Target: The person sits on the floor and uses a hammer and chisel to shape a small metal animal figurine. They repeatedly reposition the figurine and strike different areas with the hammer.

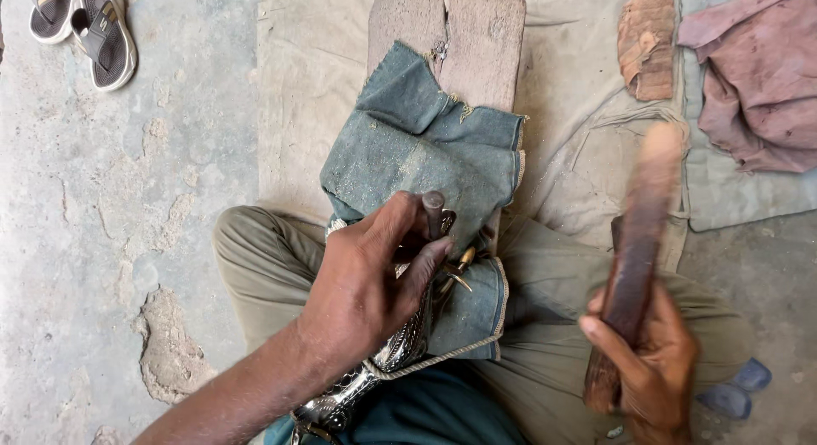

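Left hand point(362, 283) pins punch point(433, 208) on embossed silver piece point(400, 351); right hand point(651, 368) grips blurred wooden mallet point(634, 258).

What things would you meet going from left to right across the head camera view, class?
Sandals → left hand gripping a metal punch → blue denim cloth on a wooden block → wooden mallet in the right hand → pinkish cloth.

Blue-green cloth point(425, 147), brown stick point(634, 258)
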